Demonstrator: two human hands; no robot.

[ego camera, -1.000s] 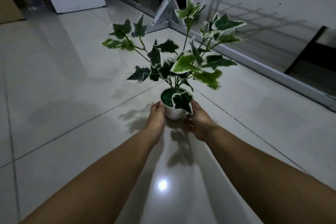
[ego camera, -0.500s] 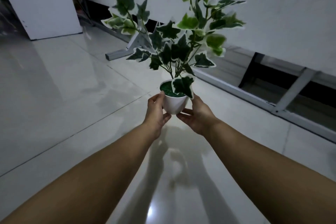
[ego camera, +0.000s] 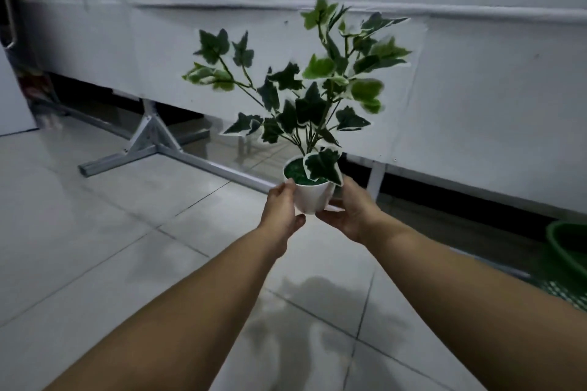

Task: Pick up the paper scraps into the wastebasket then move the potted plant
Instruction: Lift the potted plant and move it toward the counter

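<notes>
Dim, cool, grayish light. The plant's soft blotchy shadow [ego camera: 320, 305] falls on the glossy floor tiles [ego camera: 95, 232] below. Leaves look slightly motion-blurred; wide-angle distortion bends straight lines near the frame edges.

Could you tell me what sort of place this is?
Probably an indoor room set up for recording: glossy tiled floor, a white backdrop sheet on a metal stand, and a green basket at right.

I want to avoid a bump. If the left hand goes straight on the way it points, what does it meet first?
The left hand, holding the pot with the right hand, points forward. It would probably first meet the metal frame or the white panel above; depth is unclear.
</notes>
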